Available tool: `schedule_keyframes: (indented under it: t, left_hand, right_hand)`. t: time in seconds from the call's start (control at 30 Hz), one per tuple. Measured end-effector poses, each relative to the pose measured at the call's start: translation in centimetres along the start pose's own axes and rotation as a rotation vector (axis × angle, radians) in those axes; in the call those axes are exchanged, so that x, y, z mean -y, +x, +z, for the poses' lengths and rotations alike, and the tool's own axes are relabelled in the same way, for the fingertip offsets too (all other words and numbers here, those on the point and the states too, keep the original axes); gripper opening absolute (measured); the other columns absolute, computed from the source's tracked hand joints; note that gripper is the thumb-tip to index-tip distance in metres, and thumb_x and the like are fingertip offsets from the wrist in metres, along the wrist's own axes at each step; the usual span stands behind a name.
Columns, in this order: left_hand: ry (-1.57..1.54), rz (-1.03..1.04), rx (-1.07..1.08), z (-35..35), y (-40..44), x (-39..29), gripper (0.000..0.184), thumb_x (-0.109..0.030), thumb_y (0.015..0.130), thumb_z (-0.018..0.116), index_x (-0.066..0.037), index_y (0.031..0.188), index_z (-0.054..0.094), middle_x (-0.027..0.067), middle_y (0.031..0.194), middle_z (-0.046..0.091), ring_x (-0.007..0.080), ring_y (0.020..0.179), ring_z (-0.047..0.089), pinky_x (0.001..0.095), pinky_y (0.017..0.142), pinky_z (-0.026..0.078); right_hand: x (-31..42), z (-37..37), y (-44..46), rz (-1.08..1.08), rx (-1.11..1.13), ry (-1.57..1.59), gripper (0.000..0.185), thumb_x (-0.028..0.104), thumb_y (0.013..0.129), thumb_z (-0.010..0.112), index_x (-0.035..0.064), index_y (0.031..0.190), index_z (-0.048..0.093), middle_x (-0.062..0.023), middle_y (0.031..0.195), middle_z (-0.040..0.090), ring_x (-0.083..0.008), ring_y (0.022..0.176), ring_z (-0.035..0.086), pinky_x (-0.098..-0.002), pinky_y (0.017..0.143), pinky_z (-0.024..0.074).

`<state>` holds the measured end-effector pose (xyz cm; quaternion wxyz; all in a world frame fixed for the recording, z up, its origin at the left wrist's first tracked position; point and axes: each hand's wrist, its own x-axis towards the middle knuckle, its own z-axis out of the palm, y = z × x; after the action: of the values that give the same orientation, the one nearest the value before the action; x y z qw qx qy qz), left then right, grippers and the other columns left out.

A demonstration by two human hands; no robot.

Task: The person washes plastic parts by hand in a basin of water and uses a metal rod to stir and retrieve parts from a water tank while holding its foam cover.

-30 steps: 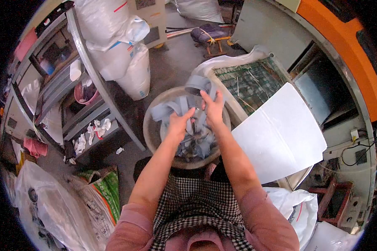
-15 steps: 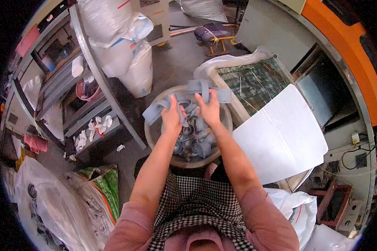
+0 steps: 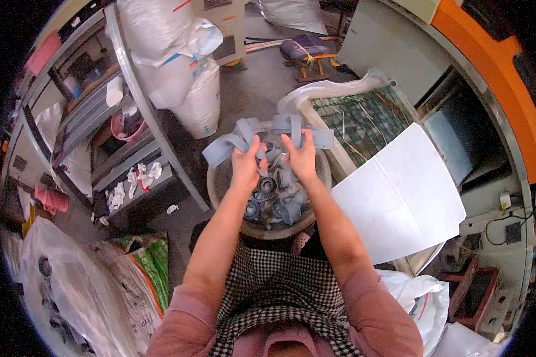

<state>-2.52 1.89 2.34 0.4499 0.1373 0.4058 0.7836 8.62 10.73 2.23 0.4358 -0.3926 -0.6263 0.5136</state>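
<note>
My left hand (image 3: 246, 163) is closed on a grey plastic piece (image 3: 221, 150) with broad, flat, curved bands that stick out to the left and upward. My right hand (image 3: 302, 159) grips a similar grey plastic piece (image 3: 321, 138), whose flat band reaches out to the right. Both pieces are held apart from each other, over the far part of a round basin (image 3: 214, 199). Inside the basin lie several more grey plastic parts (image 3: 289, 209), some ring-shaped or cup-shaped. My fingers hide portions of both held pieces.
White cardboard (image 3: 399, 199) lies at the right of the basin, by a crate with green netting (image 3: 363, 122). A metal rack (image 3: 155, 107) stands left, with stacked white sacks (image 3: 196, 107) behind. Plastic bags (image 3: 71, 285) sit near left; a small stool (image 3: 312, 68) is farther off.
Both hands still hold their pieces. The left piece has turned a little, so more of its upper bands shows; the right piece has shifted slightly. The view has moved a little.
</note>
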Motion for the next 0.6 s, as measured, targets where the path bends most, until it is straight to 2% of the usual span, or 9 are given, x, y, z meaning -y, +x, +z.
schedule_keyframes:
  t: [0.07, 0.13, 0.17, 0.2, 0.27, 0.37, 0.4, 0.53, 0.6]
  left_hand:
    - [0.072, 0.041, -0.31, -0.1, -1.2, -3.0, 0.032, -0.026, 0.084, 0.065, -0.009, 0.107, 0.05, 0.0038, 0.075, 0.056, 0.0115, 0.047, 0.044, 0.0235, 0.037, 0.032]
    - [0.156, 0.157, -0.325, -3.0, -3.9, -8.5, 0.034, -0.031, 0.083, 0.065, -0.006, 0.104, 0.055, 0.004, 0.075, 0.055, 0.0092, 0.046, 0.042, 0.0218, 0.038, 0.032]
    - [0.281, 0.18, -0.432, -3.3, -6.8, -12.7, 0.042, -0.026, 0.079, 0.068, -0.007, 0.114, 0.054, 0.0071, 0.08, 0.059, 0.0161, 0.055, 0.051, 0.0279, 0.048, 0.042]
    - [0.434, 0.308, -0.446, -5.2, -8.8, -16.0, 0.041, -0.025, 0.08, 0.067, -0.008, 0.115, 0.054, 0.0069, 0.08, 0.06, 0.0154, 0.055, 0.051, 0.0274, 0.048, 0.042]
    - [0.924, 0.648, -0.494, -10.3, -14.1, -24.3, 0.039, -0.021, 0.081, 0.064, -0.011, 0.118, 0.055, 0.0066, 0.08, 0.061, 0.0138, 0.054, 0.051, 0.0264, 0.049, 0.042]
    - [1.995, 1.096, -0.781, -19.9, -23.6, -37.1, 0.038, -0.016, 0.083, 0.059, -0.014, 0.121, 0.055, 0.0061, 0.081, 0.064, 0.0115, 0.053, 0.051, 0.0249, 0.05, 0.043]
    - [2.167, 1.182, -0.888, -22.9, -26.7, -41.5, 0.038, -0.014, 0.084, 0.057, -0.015, 0.122, 0.056, 0.0059, 0.081, 0.065, 0.0107, 0.052, 0.051, 0.0244, 0.05, 0.043]
    - [1.127, 0.542, -1.179, -33.5, -37.3, -54.1, 0.047, -0.026, 0.081, 0.053, -0.014, 0.126, 0.046, 0.0145, 0.088, 0.065, 0.0222, 0.061, 0.058, 0.0361, 0.057, 0.047]
    - [1.492, 0.295, -1.317, -33.4, -40.2, -54.2, 0.055, -0.048, 0.08, 0.046, -0.001, 0.106, 0.056, 0.0207, 0.087, 0.065, 0.0267, 0.066, 0.06, 0.0389, 0.06, 0.049]
  right_hand:
    - [-0.4, 0.0, 0.4, -0.024, 0.031, -0.021, 0.036, 0.021, 0.081, 0.068, 0.0044, 0.101, 0.042, -0.0045, 0.063, 0.054, -0.0107, 0.043, 0.048, -0.0266, 0.039, 0.0386]
    - [-0.9, -0.3, 0.6, 0.015, 0.032, 0.041, 0.04, 0.022, 0.08, 0.069, 0.003, 0.103, 0.042, -0.0078, 0.067, 0.058, -0.0136, 0.043, 0.052, -0.0298, 0.039, 0.042]
    - [-0.7, -0.3, 0.6, -0.007, 0.037, 0.039, 0.036, 0.021, 0.083, 0.067, 0.0031, 0.102, 0.042, -0.0072, 0.067, 0.057, -0.013, 0.042, 0.05, -0.0291, 0.04, 0.042]
    - [-0.9, -0.4, 0.6, 0.003, 0.055, 0.055, 0.036, 0.021, 0.083, 0.067, 0.0031, 0.102, 0.042, -0.0072, 0.067, 0.057, -0.013, 0.042, 0.05, -0.0291, 0.04, 0.042]
    - [-1.4, -0.4, 0.7, -0.053, 0.043, 0.092, 0.034, 0.021, 0.084, 0.065, 0.0033, 0.102, 0.042, -0.0069, 0.068, 0.056, -0.0127, 0.042, 0.049, -0.0284, 0.04, 0.0417]
    - [-0.7, -0.1, 0.2, 0.02, 0.059, 0.156, 0.034, 0.021, 0.085, 0.065, 0.0035, 0.101, 0.041, -0.0073, 0.07, 0.056, -0.0128, 0.043, 0.05, -0.0281, 0.04, 0.0412]
    - [-0.3, 0.0, 0.0, 0.023, 0.061, 0.167, 0.034, 0.021, 0.085, 0.065, 0.0035, 0.101, 0.041, -0.0073, 0.07, 0.056, -0.0128, 0.043, 0.05, -0.0281, 0.04, 0.0412]
    - [-0.3, 0.2, -0.8, -0.046, 0.106, 0.173, 0.035, 0.022, 0.084, 0.065, 0.0035, 0.101, 0.041, -0.008, 0.072, 0.057, -0.0128, 0.043, 0.05, -0.0285, 0.04, 0.0419]
    - [0.1, 0.4, -1.4, -0.068, 0.12, 0.182, 0.035, 0.023, 0.084, 0.065, 0.0036, 0.102, 0.041, -0.0086, 0.073, 0.057, -0.0131, 0.044, 0.051, -0.0288, 0.04, 0.0425]
